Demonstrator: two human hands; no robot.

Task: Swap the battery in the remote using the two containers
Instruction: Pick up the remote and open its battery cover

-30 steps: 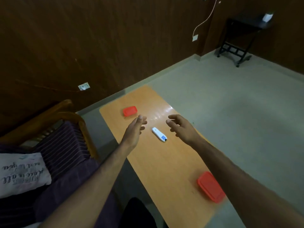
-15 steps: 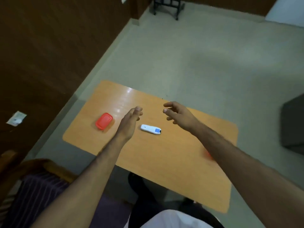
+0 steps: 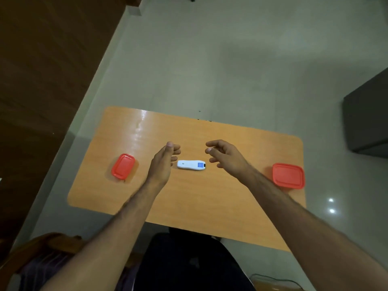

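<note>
A small white remote [image 3: 191, 165] with a blue patch near its right end lies flat in the middle of the orange table [image 3: 210, 198]. My left hand [image 3: 163, 162] hovers just left of it, fingers apart and empty. My right hand [image 3: 225, 157] hovers just right of it, fingers spread and curled, holding nothing. A small red lidded container [image 3: 123, 166] sits at the table's left. A larger red lidded container [image 3: 288, 175] sits near the right edge. Both lids are on, so their contents are hidden.
A dark wooden wall [image 3: 42, 70] runs along the left. A dark cabinet [image 3: 367, 120] stands on the grey floor at the right. A wooden chair arm [image 3: 52, 242] is at the lower left, and my dark-clothed lap [image 3: 189, 263] is below the table's near edge.
The view has swung so the table now lies square across it and both containers show. Both hands stay on either side of the remote, still empty.
</note>
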